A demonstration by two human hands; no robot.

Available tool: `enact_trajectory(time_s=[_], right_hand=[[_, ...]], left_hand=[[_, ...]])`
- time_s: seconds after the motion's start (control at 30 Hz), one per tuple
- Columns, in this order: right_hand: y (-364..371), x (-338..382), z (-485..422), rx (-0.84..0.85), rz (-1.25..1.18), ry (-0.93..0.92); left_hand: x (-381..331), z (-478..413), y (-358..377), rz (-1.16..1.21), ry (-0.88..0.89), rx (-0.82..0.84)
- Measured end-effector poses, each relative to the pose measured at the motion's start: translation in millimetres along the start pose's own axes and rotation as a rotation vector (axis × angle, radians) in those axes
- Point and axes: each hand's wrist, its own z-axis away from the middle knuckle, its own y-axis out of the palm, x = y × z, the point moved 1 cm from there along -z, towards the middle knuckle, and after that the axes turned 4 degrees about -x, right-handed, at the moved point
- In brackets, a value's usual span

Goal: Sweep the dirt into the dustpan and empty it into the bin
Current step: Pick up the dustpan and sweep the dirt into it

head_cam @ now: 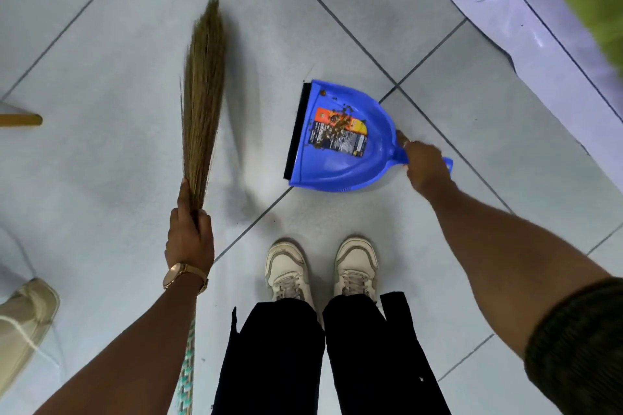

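Observation:
A blue plastic dustpan with a black rubber lip lies on the grey tiled floor, its lip facing left. Brown dirt crumbs are scattered inside it over a printed label. My right hand is closed around the dustpan's handle at its right end. My left hand grips a straw broom where the bristles are bound, and the bristles point away from me, well left of the dustpan. A few specks of dirt sit by the lip's top corner. No bin is in view.
My two pale sneakers stand just behind the dustpan. A white sheet with a yellow-green item fills the top right corner. A wooden stick end pokes in at the left edge, and a beige shoe lies at the lower left.

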Motion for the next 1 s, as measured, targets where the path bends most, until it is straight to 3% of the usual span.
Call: enact_trajectory(time_s=[0.13,0.33,0.53,0.67,0.83,1.0], right_hand=[[11.9,-24.9,38.1,0.015,-0.003,0.095],[16.1,-24.3,43.5,0.019,0.046,0.197],[4.6,16.6,13.3,0.002,0.017,0.189],[1.7,41.3,-2.3,0.003,0.013,0.193],[4.1,43.2,3.2,0.004,-0.003,0.208],[15.3,35.7,23.3,0.015,-0.117,0.254]], left_hand=[[14.7,15.2,-3.8,-0.085,-0.045,0.067],[41.5,34.4,21.0,-0.180,-0.087,0.302],[13.2,9.9,40.3,-0.176,0.038,0.350],[-11.2,3.3,36.5,-0.244,0.237,0.409],[0.7,34.2,-8.3,-0.223,0.334,0.374],[3.8,44.8,-45.3,-0.082,0.238,0.229]])
